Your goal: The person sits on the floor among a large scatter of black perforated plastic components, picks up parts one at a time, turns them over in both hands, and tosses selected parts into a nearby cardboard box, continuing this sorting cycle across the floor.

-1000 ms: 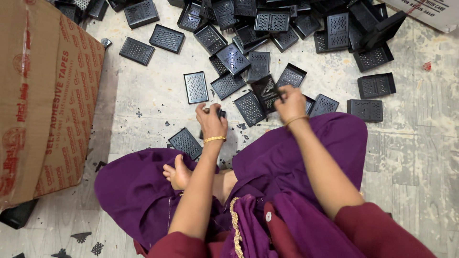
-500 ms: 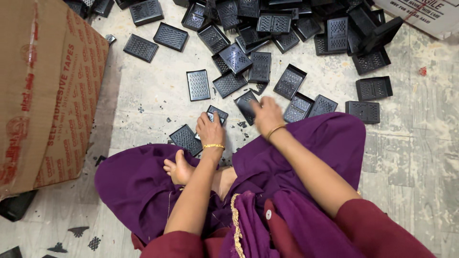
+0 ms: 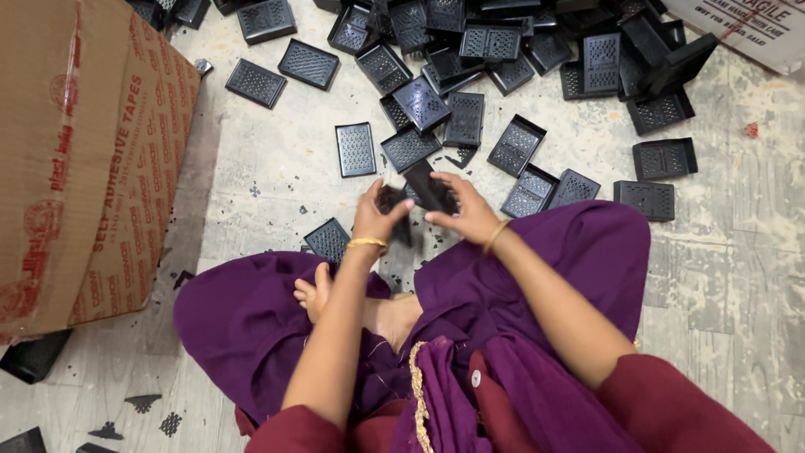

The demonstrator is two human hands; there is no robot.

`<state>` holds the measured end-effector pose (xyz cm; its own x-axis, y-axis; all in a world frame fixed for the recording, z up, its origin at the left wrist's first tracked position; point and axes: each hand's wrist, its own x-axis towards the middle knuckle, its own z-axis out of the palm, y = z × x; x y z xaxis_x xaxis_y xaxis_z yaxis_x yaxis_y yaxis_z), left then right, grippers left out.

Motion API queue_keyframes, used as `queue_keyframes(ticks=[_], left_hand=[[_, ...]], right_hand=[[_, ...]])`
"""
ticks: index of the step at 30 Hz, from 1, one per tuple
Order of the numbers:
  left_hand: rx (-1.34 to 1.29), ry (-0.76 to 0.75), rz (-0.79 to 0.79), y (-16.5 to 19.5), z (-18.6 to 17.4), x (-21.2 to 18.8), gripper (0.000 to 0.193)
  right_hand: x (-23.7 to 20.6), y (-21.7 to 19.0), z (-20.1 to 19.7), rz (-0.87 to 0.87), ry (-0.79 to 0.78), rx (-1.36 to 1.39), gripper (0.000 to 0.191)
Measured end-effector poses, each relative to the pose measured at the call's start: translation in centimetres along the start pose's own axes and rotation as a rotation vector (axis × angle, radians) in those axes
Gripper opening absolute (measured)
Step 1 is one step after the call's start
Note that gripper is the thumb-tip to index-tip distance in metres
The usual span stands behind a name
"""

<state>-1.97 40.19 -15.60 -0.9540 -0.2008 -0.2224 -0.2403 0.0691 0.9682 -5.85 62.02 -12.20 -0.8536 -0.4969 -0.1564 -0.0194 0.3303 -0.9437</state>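
Two small black plastic grille pieces are held above the floor, in front of the seated person's knees. The right hand (image 3: 466, 211) grips one black grille piece (image 3: 429, 190), tilted on edge, its fingers closed along the lower side and the thumb over the top. The left hand (image 3: 376, 216) is curled around a second black piece (image 3: 392, 201), of which only a part shows between thumb and fingers; the two pieces lie just beside each other, and whether they touch cannot be told. Each wrist carries a gold bangle (image 3: 366, 244). Below the hands lie the person's purple garment (image 3: 537, 277) and a bare foot (image 3: 312, 295). On the speckled floor (image 3: 277, 159), a single grille piece (image 3: 328, 241) rests just left of the left wrist, and another (image 3: 355, 149) lies flat farther out. Beyond these, a loose heap of identical black grille trays (image 3: 503, 50) spreads across the upper part of the view, some face up, some overturned or stacked aslant. A large brown cardboard box (image 3: 84, 151) stands at the left; its interior is not visible, so its contents cannot be told. The corner of a second carton (image 3: 746, 25) shows at upper right.
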Motion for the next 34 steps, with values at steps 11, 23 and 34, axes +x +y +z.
queue_keyframes(ticks=[11, 23, 34], left_hand=[[-0.698, -0.260, -0.211, 2.7, 1.4, 0.7, 0.071], [-0.863, -0.098, -0.307, 1.0, 2.1, 1.5, 0.055], [-0.884, -0.142, -0.347, 2.3, 1.8, 1.1, 0.045]], right_hand=[[-0.6, -2.2, -0.7, -0.025, -0.067, 0.397, 0.083], [-1.4, -2.7, -0.9, -0.149, -0.053, -0.137, 0.077], [-1.8, -3.2, 0.8, -0.207, 0.262, -0.570, 0.051]])
